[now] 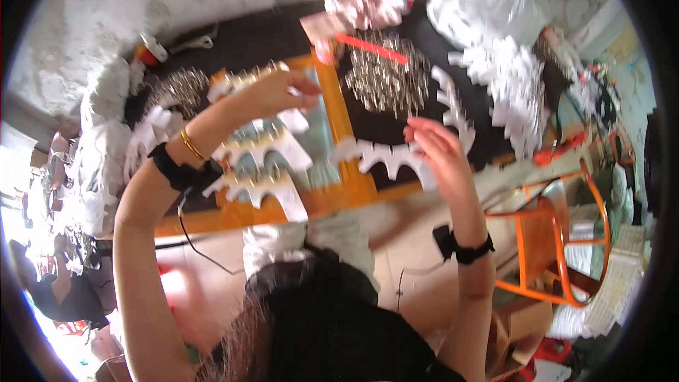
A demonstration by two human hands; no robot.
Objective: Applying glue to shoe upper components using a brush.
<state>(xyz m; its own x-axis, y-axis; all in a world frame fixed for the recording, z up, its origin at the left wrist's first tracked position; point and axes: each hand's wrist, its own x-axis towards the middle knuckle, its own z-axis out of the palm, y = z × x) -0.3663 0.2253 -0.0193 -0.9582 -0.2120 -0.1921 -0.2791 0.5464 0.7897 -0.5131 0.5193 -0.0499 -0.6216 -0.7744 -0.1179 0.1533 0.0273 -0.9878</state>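
The orange-framed panel (365, 187) lies on the dark table, and the toothed white strips lie on it and around it. On the panel, the nearest clip-lined strip (265, 188) has its long axis running roughly left to right, bowed slightly; its teeth point to the panel's near edge, and its broad end tab slants rightward and toward the wearer. A second clip-lined strip (284, 148) lies just beyond it, on nearly the same axis, its tab pointing the same way.

The left hand (279, 93) hangs over the far part of the panel, fingers loosely bent and pointing right; whether they grip anything cannot be told. The right hand (440, 147) is to the right of the panel, its fingers gathered close and aimed left and away from the wearer; whether they pinch a piece is too blurred to tell.

Next to that hand, a loose white strip (387, 157) stretches from the panel's right side rightward, its long axis crosswise, teeth toward the wearer. Farther right of the panel, another strip (460, 114) runs lengthwise, away from the wearer. A heap of metal clips (385, 85) sits right of the panel's far part, with a flat red bar (373, 49) slanting across its far side.
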